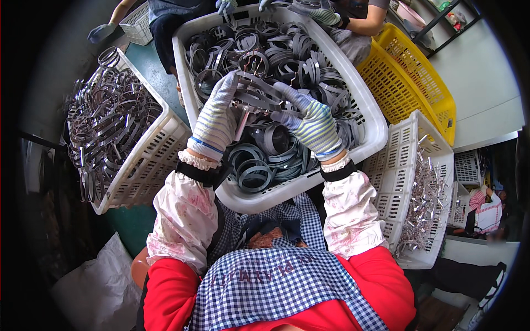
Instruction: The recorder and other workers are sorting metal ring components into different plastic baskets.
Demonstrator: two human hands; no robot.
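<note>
Both my hands wear striped, light-coloured knit gloves. Between them, above the big white basket (371, 118), is a dark grey metal hoop band (256, 99), with shiny metal hardware hanging below it. My left hand (216, 117) grips the band's left side, its fingers pointing up and away. On the other side, my right hand (313, 122) pinches the band's right end between thumb and fingers. Flat grey metal rings (256, 175) lie coiled and stacked in the basket beneath my hands. Exactly how the hardware joins the band is too small to tell.
At left, a white crate (149, 151) is heaped with banded hoops (113, 124). To the right stand a white crate (395, 176) of small shiny metal clips (425, 201) and yellow baskets (408, 77). Across the basket, gloved co-workers' hands (326, 14) reach in.
</note>
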